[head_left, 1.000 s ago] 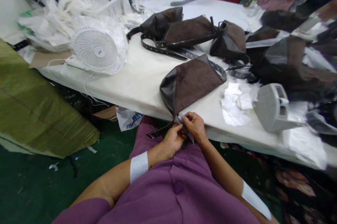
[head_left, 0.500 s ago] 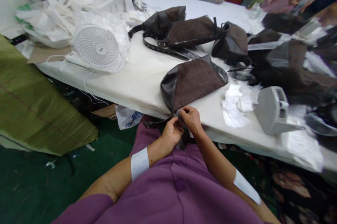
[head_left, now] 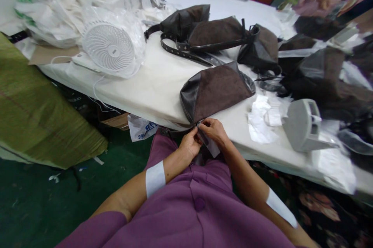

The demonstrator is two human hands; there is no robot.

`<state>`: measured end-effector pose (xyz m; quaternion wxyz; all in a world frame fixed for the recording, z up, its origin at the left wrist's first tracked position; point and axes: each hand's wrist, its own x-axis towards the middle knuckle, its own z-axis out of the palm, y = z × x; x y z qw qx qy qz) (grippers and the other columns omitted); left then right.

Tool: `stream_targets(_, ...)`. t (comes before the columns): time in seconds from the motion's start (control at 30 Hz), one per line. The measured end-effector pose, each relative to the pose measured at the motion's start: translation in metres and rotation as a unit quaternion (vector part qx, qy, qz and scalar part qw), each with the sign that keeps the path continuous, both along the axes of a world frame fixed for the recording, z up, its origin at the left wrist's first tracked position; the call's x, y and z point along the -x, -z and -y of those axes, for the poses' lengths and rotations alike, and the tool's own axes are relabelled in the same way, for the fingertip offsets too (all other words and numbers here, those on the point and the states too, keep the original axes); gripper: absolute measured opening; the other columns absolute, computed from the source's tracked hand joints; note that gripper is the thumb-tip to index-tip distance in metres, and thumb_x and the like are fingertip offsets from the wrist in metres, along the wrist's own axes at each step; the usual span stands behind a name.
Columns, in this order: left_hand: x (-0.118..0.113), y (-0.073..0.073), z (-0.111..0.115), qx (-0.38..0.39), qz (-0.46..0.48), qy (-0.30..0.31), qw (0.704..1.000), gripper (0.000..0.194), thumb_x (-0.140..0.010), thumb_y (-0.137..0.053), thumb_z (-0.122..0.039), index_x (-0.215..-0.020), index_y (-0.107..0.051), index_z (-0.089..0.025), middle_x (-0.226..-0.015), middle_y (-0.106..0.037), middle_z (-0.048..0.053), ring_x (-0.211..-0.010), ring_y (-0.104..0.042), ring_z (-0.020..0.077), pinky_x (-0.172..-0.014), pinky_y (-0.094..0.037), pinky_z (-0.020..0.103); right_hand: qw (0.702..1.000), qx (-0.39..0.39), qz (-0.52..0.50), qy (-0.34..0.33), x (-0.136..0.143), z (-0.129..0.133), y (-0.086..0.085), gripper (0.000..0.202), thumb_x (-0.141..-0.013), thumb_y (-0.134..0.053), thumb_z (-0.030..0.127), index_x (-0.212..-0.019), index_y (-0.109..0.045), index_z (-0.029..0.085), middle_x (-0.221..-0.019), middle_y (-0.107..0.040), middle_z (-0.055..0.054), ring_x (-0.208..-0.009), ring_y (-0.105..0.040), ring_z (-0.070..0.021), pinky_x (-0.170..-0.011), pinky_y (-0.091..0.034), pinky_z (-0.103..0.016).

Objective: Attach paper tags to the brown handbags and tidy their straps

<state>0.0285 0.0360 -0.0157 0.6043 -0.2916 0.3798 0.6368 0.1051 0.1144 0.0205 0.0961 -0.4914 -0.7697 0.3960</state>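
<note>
A dark brown suede handbag [head_left: 221,92] with black leather ends lies on its side at the table's near edge. Its dark strap [head_left: 177,128] runs from the bag's lower corner over the edge towards my lap. My left hand [head_left: 190,144] is closed in a pinch on the strap near that corner. Right beside it, my right hand [head_left: 214,131] pinches a greyish strip [head_left: 210,145], thin like plastic film, which hangs down between the hands by the strap. The exact point of contact is partly hidden by my fingers.
A white fan [head_left: 110,48] in plastic stands left on the table [head_left: 151,92]. More dark bags [head_left: 217,32] lie behind. White paper scraps [head_left: 262,117] and a grey tape dispenser [head_left: 303,123] are on the right. Two other people work across the table. A green sack [head_left: 43,108] stands left.
The greyish strip, bunched at my fingers before, now hangs down longer below my right hand. Both hands stay at the bag's corner. Across the table, a co-worker's hand has shifted left.
</note>
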Motion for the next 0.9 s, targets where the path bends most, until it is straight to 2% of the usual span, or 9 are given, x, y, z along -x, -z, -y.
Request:
stream_targets(0.1, 0.002, -0.003, 0.0, -0.018, 0.005, -0.014, 1.0, 0.005, -0.078, -0.062, -0.017, -0.082, -0.06, -0.014, -0.076, -0.063, 0.003, -0.065, -0.058, 0.0119, -0.065, -0.047, 0.025, 1.0, -0.018, 0.008, 0.006, 0.005, -0.002, 0.0, 0.02, -0.069, -0.054, 0.033, -0.063, -0.064, 0.017, -0.057, -0.057, 0.002, -0.055, -0.049, -0.0111, -0.054, -0.034, -0.022)
stream_targets(0.2, 0.004, -0.006, 0.002, -0.032, 0.013, -0.015, 0.999, 0.006, -0.076, -0.06, -0.011, -0.081, -0.061, -0.014, -0.072, -0.062, 0.003, -0.063, -0.058, 0.0125, -0.063, -0.046, 0.025, 0.999, -0.03, -0.007, 0.04, 0.007, -0.001, 0.001, 0.021, -0.069, -0.053, 0.034, -0.061, -0.063, 0.018, -0.057, -0.057, 0.002, -0.056, -0.048, -0.0112, -0.054, -0.033, -0.023)
stream_targets(0.33, 0.006, -0.007, 0.003, -0.022, 0.005, -0.005, 1.0, 0.008, -0.075, -0.059, -0.009, -0.079, -0.06, -0.015, -0.069, -0.061, 0.001, -0.06, -0.056, 0.0116, -0.061, -0.044, 0.025, 0.994, -0.039, -0.021, 0.095, 0.009, 0.001, 0.005, 0.021, -0.069, -0.054, 0.035, -0.06, -0.062, 0.018, -0.056, -0.057, 0.002, -0.055, -0.048, -0.0118, -0.054, -0.032, -0.023)
stream_targets(0.43, 0.007, -0.007, 0.002, -0.012, 0.002, 0.005, 1.0, 0.005, -0.075, -0.061, -0.012, -0.079, -0.059, -0.015, -0.068, -0.06, 0.001, -0.058, -0.055, 0.0111, -0.058, -0.043, 0.024, 0.993, -0.044, -0.024, 0.111, 0.01, 0.003, 0.006, 0.022, -0.07, -0.053, 0.035, -0.06, -0.062, 0.017, -0.055, -0.056, 0.001, -0.054, -0.048, -0.0127, -0.053, -0.032, -0.024)
stream_targets(0.63, 0.007, -0.007, -0.005, 0.001, 0.007, 0.004, 1.0, 0.005, -0.076, -0.063, -0.015, -0.079, -0.059, -0.015, -0.068, -0.06, 0.002, -0.059, -0.056, 0.0115, -0.058, -0.045, 0.024, 0.993, -0.045, -0.027, 0.103, 0.012, 0.002, 0.003, 0.025, -0.072, -0.051, 0.037, -0.06, -0.061, 0.017, -0.053, -0.053, 0.001, -0.054, -0.046, -0.0124, -0.053, -0.032, -0.024)
stream_targets(0.77, 0.009, -0.007, -0.009, 0.004, 0.0, 0.008, 1.0, 0.007, -0.076, -0.064, -0.015, -0.082, -0.06, -0.015, -0.072, -0.062, 0.003, -0.063, -0.058, 0.0138, -0.062, -0.047, 0.027, 0.996, -0.047, -0.017, 0.071, 0.012, 0.0, 0.003, 0.03, -0.074, -0.05, 0.042, -0.059, -0.058, 0.017, -0.052, -0.049, 0.002, -0.053, -0.042, -0.0114, -0.052, -0.03, -0.024)
stream_targets(0.9, 0.01, -0.005, -0.01, 0.005, -0.003, -0.002, 1.0, 0.004, -0.079, -0.059, -0.012, -0.082, -0.06, -0.015, -0.077, -0.064, 0.004, -0.068, -0.06, 0.0139, -0.065, -0.047, 0.026, 0.999, -0.012, 0.0, 0.044, 0.012, -0.001, 0.009, 0.033, -0.069, -0.056, 0.047, -0.058, -0.057, 0.016, -0.05, -0.044, 0.004, -0.049, -0.037, -0.0094, -0.048, -0.026, -0.022)
